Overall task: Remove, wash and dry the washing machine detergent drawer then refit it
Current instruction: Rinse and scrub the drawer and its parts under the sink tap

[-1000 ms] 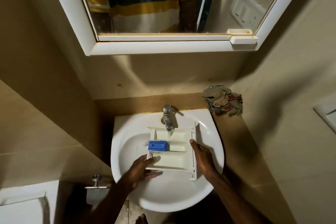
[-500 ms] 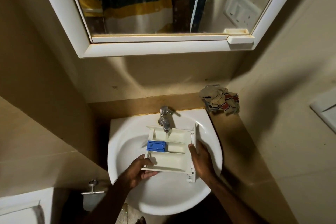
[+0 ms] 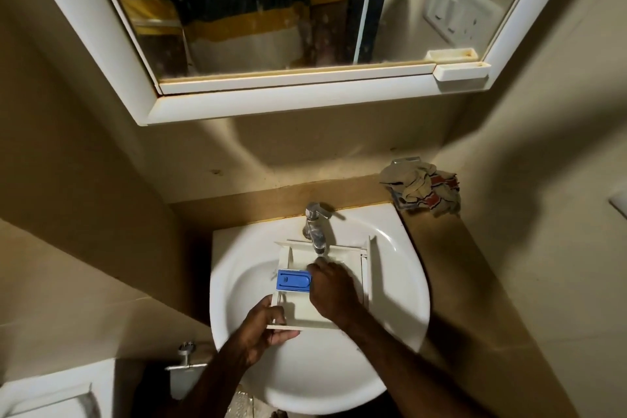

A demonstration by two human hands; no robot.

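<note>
With the detergent drawer (image 3: pixel 319 302) already out and held in the basin (image 3: pixel 400 299) under the tap (image 3: pixel 315 227), the left hand (image 3: pixel 261 329) pinches its near edge while the right hand (image 3: pixel 330 292), fingers curled together, reaches inside; washing looks barely begun, with drying and refitting left.

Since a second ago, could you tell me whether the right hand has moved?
Yes. The right hand left the drawer's right edge and moved left into its middle, beneath the tap.

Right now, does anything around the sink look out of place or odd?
Only the crumpled rag, bunched on the ledge in the corner right of the tap. The detergent drawer sits level over the sink, steadied by the left hand.
</note>
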